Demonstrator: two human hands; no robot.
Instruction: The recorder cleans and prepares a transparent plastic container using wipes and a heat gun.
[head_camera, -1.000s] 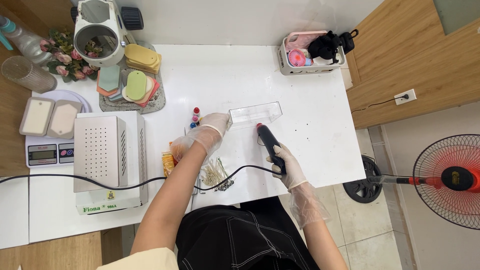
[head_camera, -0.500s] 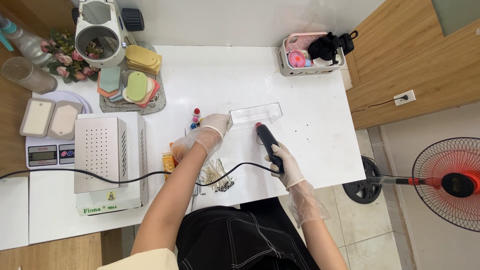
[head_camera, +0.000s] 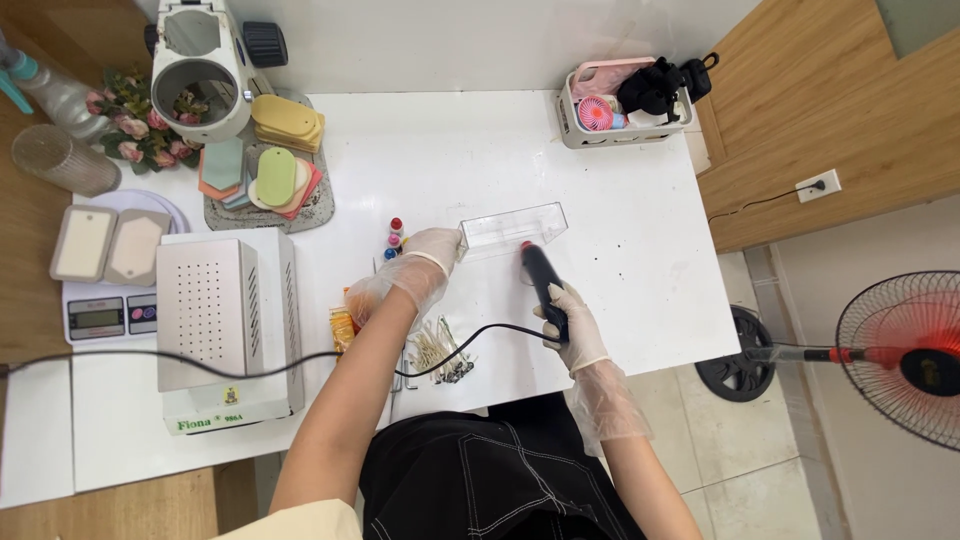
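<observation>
Surface (head_camera: 640, 250): white, holds everything.
Clear tray (head_camera: 513, 229): long, lies near the middle of the surface.
Black tool (head_camera: 544, 281): corded, red tip touching the tray.
Right hand (head_camera: 573, 328): gloved, grip closed on the tool.
Left hand (head_camera: 428, 256): gloved, grip pinching the tray's left end.

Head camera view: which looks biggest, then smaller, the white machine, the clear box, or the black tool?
1. White machine
2. Clear box
3. Black tool in the right hand

The box and tool look nearly alike.

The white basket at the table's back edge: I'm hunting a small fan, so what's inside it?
The white basket holds a small pink fan, a black object and something pink behind; anything beneath them is hidden.
</observation>
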